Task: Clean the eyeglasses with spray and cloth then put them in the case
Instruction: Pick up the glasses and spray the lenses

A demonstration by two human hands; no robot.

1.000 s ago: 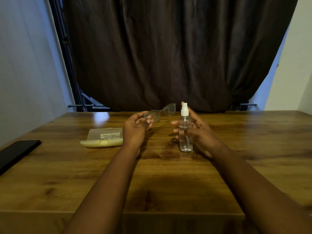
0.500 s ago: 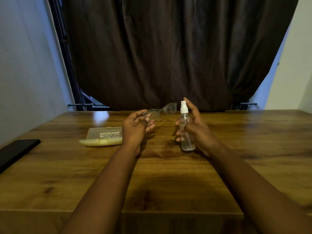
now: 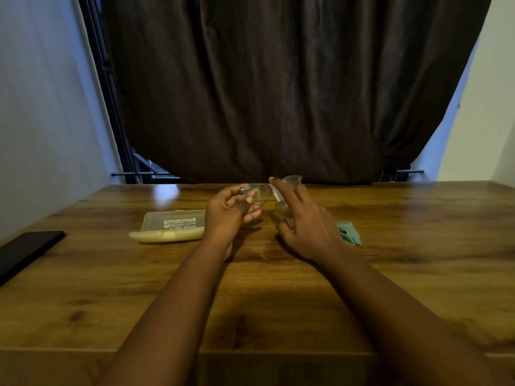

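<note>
At the middle of the frame, the eyeglasses [image 3: 260, 192] are pinched by the left hand [image 3: 230, 215]. Just right, the tilted spray bottle [image 3: 279, 200] is gripped by the right hand [image 3: 305, 227], 1 finger on top. The open case [image 3: 170, 227] lies left, a cloth [image 3: 349, 232] right, on the table [image 3: 250, 302].

A single head-worn wide-angle camera is looking forward and down along both forearms onto a wooden table [image 3: 278, 302], whose near edge is crossing the bottom of the frame. It is facing a dark curtain [image 3: 278, 93] behind the far edge, with pale walls flanking either side.
</note>
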